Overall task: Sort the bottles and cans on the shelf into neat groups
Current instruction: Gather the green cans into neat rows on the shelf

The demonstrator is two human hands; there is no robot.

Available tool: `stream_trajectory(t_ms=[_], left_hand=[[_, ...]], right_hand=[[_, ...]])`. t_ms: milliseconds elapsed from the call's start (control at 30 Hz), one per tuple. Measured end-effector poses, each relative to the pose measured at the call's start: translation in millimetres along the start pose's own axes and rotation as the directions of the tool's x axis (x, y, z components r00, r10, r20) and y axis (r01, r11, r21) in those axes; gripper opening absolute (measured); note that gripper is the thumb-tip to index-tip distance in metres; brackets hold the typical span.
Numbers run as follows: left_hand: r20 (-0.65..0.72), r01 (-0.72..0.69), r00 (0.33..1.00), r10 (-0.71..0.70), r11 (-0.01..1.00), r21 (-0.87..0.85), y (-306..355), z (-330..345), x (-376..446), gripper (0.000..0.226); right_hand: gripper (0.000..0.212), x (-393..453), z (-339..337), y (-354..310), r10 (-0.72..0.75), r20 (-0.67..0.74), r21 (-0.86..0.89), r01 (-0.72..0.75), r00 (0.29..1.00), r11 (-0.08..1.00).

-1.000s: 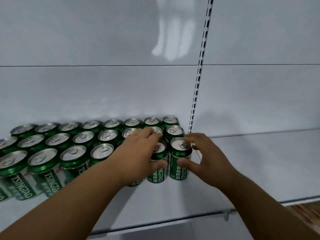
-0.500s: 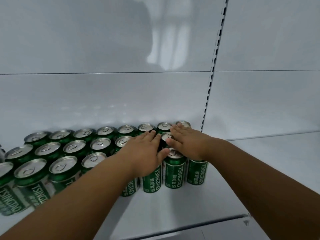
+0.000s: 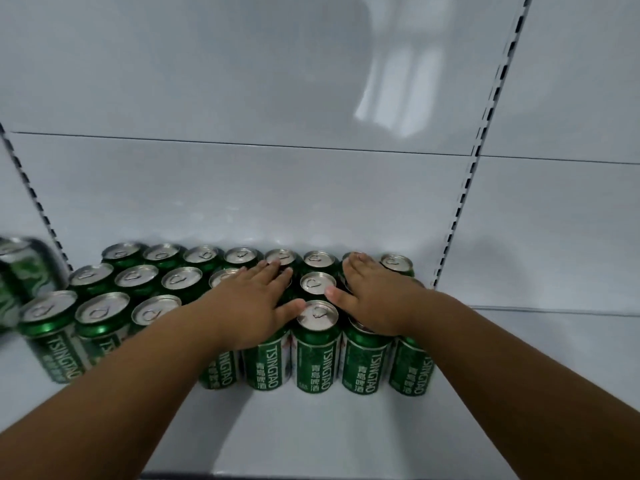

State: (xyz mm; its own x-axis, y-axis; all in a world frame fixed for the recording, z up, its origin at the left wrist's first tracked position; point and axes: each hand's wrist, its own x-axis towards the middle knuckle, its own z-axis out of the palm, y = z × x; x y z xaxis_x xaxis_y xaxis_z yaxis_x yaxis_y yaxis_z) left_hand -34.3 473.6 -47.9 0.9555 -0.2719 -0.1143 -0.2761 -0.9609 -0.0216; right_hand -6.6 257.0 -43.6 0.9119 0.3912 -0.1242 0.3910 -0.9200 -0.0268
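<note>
At the far left edge, beyond a slotted upright [image 3: 38, 209], a blurred green can [image 3: 20, 271] sits partly cut off by the frame. Next to it, on the white shelf [image 3: 311, 431], the green cans [image 3: 138, 282] stand upright in three rows running from the left upright toward the right one, packed side by side with their silver tops and pull tabs facing up; the front row shows white lettering down each side. Over the middle of the block the left hand [image 3: 258, 306] lies flat, palm down, on the can tops, its fingers straight and close together, reaching to the back row, and its thumb stretched out to the right until it touches the rim of the front can [image 3: 317, 344] between the two hands. Behind that one, a middle-row can [image 3: 318, 284] shows uncovered in the gap. Just beyond it the right hand [image 3: 375, 301] also rests palm down on the tops, fingers straight and together pointing at the back row, thumb angled left toward the middle-row can. Neither hand grips anything. Behind it all rises the pale back panel [image 3: 242, 188], and another slotted upright [image 3: 460, 209] stands at the right end of the rows, close beside the last cans.
</note>
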Motion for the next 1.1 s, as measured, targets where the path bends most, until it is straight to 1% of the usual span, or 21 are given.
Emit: stream_trajectory(t_ms=[67, 133, 200, 267, 333, 400, 500, 533, 600, 700, 767, 833, 900, 933, 967, 1000, 1067, 1100], left_hand=[[-0.007, 0.008, 1.000, -0.008, 1.000, -0.003, 2, 0, -2, 0.079], [-0.014, 0.016, 1.000, -0.017, 0.999, -0.046, 1, -1, -3, 0.078], [-0.061, 0.022, 0.998, -0.030, 0.991, -0.135, -3, -3, -6, 0.073], [-0.129, 0.018, 0.991, -0.045, 0.979, -0.202, -11, -5, -12, 0.069], [-0.136, 0.046, 0.988, -0.072, 0.981, -0.187, -28, -9, -21, 0.066], [-0.082, 0.102, 0.990, -0.115, 0.984, -0.145, -56, -10, -28, 0.065], [-0.015, 0.152, 0.988, -0.153, 0.986, -0.061, -98, -7, -34, 0.068], [-0.001, 0.153, 0.988, -0.154, 0.986, -0.060, -106, -6, -35, 0.068], [0.002, 0.112, 0.994, -0.112, 0.990, -0.082, -113, -3, -36, 0.067], [-0.035, 0.019, 0.999, -0.026, 0.984, -0.176, -120, -2, -40, 0.066], [-0.070, -0.026, 0.998, 0.011, 0.976, -0.216, -137, -5, -45, 0.066], [-0.100, -0.016, 0.995, -0.008, 0.971, -0.239, -166, -8, -50, 0.065], [-0.127, 0.032, 0.989, -0.077, 0.947, -0.320, -199, -9, -55, 0.063], [-0.142, 0.056, 0.983, -0.118, 0.923, -0.381, -214, -7, -58, 0.062], [-0.154, 0.078, 0.973, -0.173, 0.872, -0.483, -228, -3, -60, 0.060], [-0.149, 0.098, 0.960, -0.238, 0.780, -0.619, -238, 3, -62, 0.058], [-0.102, 0.087, 0.936, -0.337, 0.501, -0.861, -251, 19, -66, 0.053], [-0.070, 0.066, 0.932, -0.356, 0.357, -0.932, -254, 27, -66, 0.051]], right_hand=[[0.082, 0, 1, 2, -0.002, 0.001, 0.004, 0.002, 1.000, 1.000], [0.083, 3, 0, 3, 0.004, 0.030, 0.004, -0.004, 1.000, 1.000], [0.085, 8, -4, -2, 0.003, 0.040, 0.001, -0.003, 0.999, 1.000], [0.085, 14, -10, -16, -0.030, 0.023, 0.007, 0.030, 0.999, 1.000], [0.085, 21, -12, -37, -0.072, 0.004, -0.002, 0.072, 0.997, 0.997], [0.086, 31, -10, -56, -0.091, 0.020, 0.005, 0.091, 0.996, 0.996], [0.085, 40, -3, -68, -0.062, 0.050, -0.022, 0.063, 0.997, 0.998], [0.083, 41, -2, -69, -0.051, 0.054, -0.031, 0.053, 0.997, 0.998], [0.079, 39, -2, -70, -0.031, 0.064, -0.024, 0.032, 0.997, 0.999], [0.078, 36, -8, -78, 0.006, 0.073, -0.014, -0.005, 0.997, 1.000], [0.077, 32, -12, -85, 0.051, 0.052, 0.027, -0.052, 0.997, 0.998], [0.076, 30, -15, -96, 0.072, 0.000, 0.047, -0.072, 0.997, 0.996], [0.075, 33, -17, -113, 0.066, -0.031, 0.058, -0.064, 0.997, 0.996], [0.076, 37, -17, -121, 0.060, -0.038, 0.060, -0.058, 0.997, 0.997], [0.077, 42, -16, -130, 0.054, -0.039, 0.058, -0.052, 0.998, 0.997], [0.079, 47, -14, -138, 0.050, -0.036, 0.054, -0.048, 0.998, 0.997], [0.082, 57, -10, -148, 0.058, -0.025, 0.048, -0.057, 0.998, 0.997], [0.083, 60, -8, -151, 0.073, -0.013, 0.047, -0.072, 0.997, 0.996]])
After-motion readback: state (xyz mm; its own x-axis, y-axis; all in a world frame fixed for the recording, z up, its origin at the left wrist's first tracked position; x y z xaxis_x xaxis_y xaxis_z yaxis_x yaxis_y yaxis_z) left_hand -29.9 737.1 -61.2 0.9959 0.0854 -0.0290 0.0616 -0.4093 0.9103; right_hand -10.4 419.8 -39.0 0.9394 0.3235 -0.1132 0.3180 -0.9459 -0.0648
